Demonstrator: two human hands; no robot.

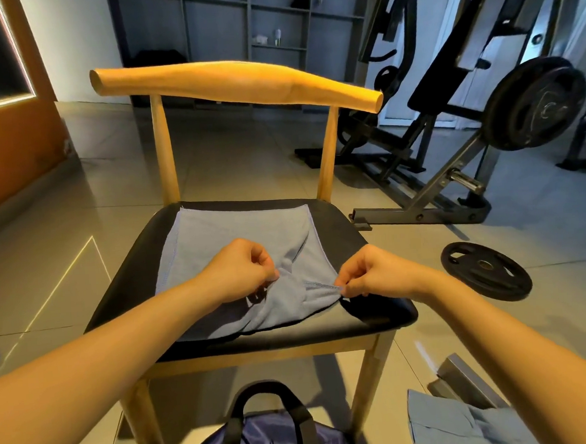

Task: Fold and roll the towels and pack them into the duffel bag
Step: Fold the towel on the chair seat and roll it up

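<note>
My left hand [243, 269] and right hand [367, 274] are both over the light blue towel [237, 232], which lies on the black seat of the wooden chair [238, 84]. Its far half is spread flat and its near half is bunched up. The fingers [264, 258] of my left hand are curled in tight and pinch a raised fold near the towel's middle. The cloth under that palm is in deep shadow, so I cannot tell how it is folded there. The fingers [348, 285] of my right hand pinch the stitched hem at the near right corner, just above the seat's edge. Below the chair, on the tiled floor, the navy duffel bag [274, 435] with black handles is cut off by the frame's bottom edge, and I cannot see into it. A second blue towel [441, 422] lies crumpled on the floor at lower right, partly hidden behind my right forearm. A black weight plate [486, 271] lies flat on the floor, right of the chair.
</note>
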